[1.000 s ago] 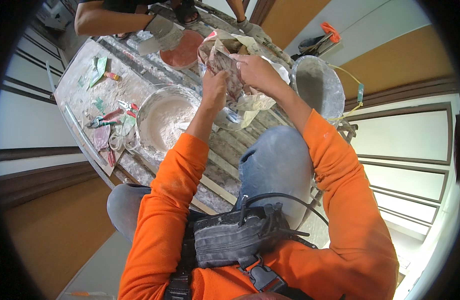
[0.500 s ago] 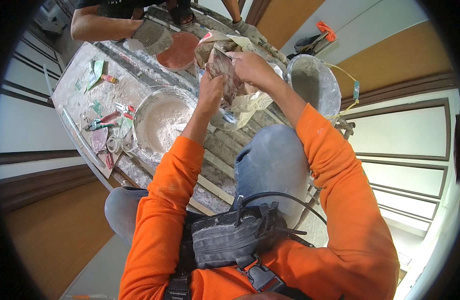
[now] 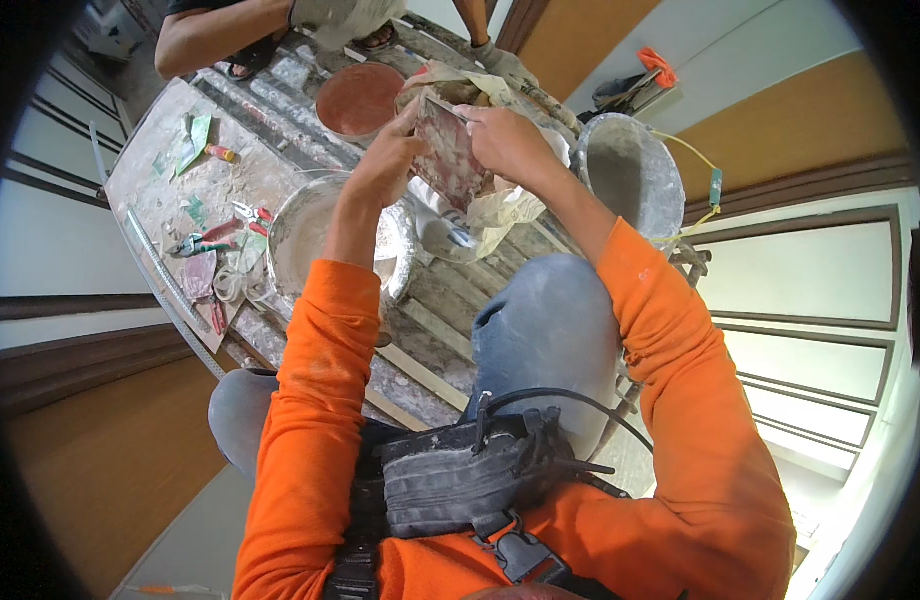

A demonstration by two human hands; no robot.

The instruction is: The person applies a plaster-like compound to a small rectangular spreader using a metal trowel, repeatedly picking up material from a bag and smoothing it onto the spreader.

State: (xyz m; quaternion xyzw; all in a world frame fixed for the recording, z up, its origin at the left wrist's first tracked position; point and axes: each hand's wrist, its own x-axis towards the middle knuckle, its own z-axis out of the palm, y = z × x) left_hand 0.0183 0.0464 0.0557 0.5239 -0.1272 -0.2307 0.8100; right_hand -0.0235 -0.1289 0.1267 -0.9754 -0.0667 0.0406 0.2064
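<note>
Between my hands is a flat, roughly rectangular plate, smeared with reddish-brown and whitish plaster; I cannot tell its exact kind. My left hand is closed on its left edge. My right hand is closed on its upper right edge, thumb and fingers pinching it. Behind and beneath the plate lies an open, crumpled sack of pale plastic, partly hidden by it. A white bucket holding pale powder stands below my left hand, partly covered by my forearm.
A tub of reddish mix stands beyond my left hand. To the right is a grey bucket with a yellow handle. Pliers and scraps lie on a dusty board. A co-worker's gloved hand is at the far edge.
My left hand has shifted up and left along the plate, and its forearm now covers more of the white bucket. The co-worker's gloved hand has moved away from the reddish tub.
</note>
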